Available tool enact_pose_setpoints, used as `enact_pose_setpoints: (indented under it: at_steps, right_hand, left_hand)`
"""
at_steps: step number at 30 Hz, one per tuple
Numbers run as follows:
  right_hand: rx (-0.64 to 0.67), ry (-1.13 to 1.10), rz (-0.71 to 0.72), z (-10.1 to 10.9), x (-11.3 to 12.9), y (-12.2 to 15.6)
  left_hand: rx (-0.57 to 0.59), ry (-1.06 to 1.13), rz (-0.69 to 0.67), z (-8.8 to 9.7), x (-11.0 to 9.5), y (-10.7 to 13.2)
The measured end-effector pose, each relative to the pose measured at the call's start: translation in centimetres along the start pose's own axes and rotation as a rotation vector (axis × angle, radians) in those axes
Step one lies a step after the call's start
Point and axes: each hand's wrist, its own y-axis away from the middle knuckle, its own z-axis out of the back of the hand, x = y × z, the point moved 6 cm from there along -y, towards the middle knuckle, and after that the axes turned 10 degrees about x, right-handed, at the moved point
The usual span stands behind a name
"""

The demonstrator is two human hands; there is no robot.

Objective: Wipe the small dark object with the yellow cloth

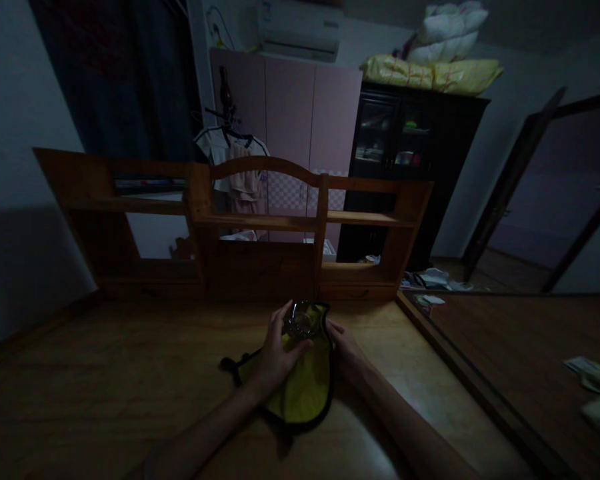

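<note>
Near the middle of the wooden bed board, my left hand is closed round a small clear glass bowl or cup, its thumb along the near side. Under and behind the glass lies a yellow-green cloth with black edging and dark tabs at its corners. My right hand pinches the right edge of this cloth, close beside the glass. The cloth's lower part hangs down toward me below the left thumb. Dim light hides the finer detail of the glass and the right fingertips.
A wooden shelf unit stands across the far end of the board. A raised wooden rail runs along the right side, with the brown floor beyond. Behind are a pink wardrobe and a black cabinet.
</note>
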Motion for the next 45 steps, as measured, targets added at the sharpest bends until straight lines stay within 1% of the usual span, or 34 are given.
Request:
enact_pose_setpoints:
  at_steps: [4, 11, 14, 17, 20, 23, 27, 29, 33, 36, 38, 41, 45]
  right_hand:
    - [0.023, -0.008, 0.022, -0.2, 0.3, 0.0]
    - [0.079, -0.011, 0.011, -0.3, 0.2, -0.1]
    - [0.073, 0.022, 0.005, -0.1, 0.1, -0.2]
    - [0.050, 0.053, 0.005, -0.2, 0.3, 0.0]
    - [0.045, 0.068, -0.001, -0.9, 0.7, 0.3]
    - [0.039, 0.140, -0.002, -1.4, 0.9, 0.4]
    - [0.027, 0.292, 0.052, -1.1, 1.1, 0.3]
    - [0.027, 0.328, 0.070, -0.8, 0.9, 0.2]
    - [0.013, 0.344, 0.139, -0.6, 0.9, 0.3]
    - [0.013, 0.381, 0.167, -0.8, 1.0, 0.4]
    - [0.010, 0.407, 0.170, -0.9, 1.0, 0.3]
    - [-0.039, 0.458, 0.184, -0.9, 1.3, 0.4]
    - [-0.109, 0.532, 0.217, -0.7, 2.1, 0.6]
  left_hand:
    - [-0.007, -0.009, -0.001, 0.1, 0.1, -0.1]
    - [-0.040, -0.076, -0.059, 0.1, 0.0, -0.1]
    - [-0.051, -0.119, -0.078, 0.2, -0.3, -0.1]
    - [-0.033, -0.174, -0.090, 0.4, -0.8, -0.1]
    - [0.009, -0.219, -0.107, 0.4, -1.2, 0.0]
    - [0.075, -0.276, -0.129, 0.1, -1.6, 0.2]
    - [0.204, -0.422, -0.220, -0.9, -2.1, 0.7]
    - [0.259, -0.501, -0.276, -1.4, -2.4, 1.0]
    - [0.309, -0.585, -0.334, -2.0, -2.5, 1.2]
    - [0.354, -0.581, -0.346, -2.4, -2.5, 1.3]
    - [0.377, -0.555, -0.328, -2.4, -2.5, 1.2]
    - [0.405, -0.512, -0.294, -2.3, -2.7, 1.0]
    - [0.416, -0.459, -0.293, -2.2, -3.1, 0.8]
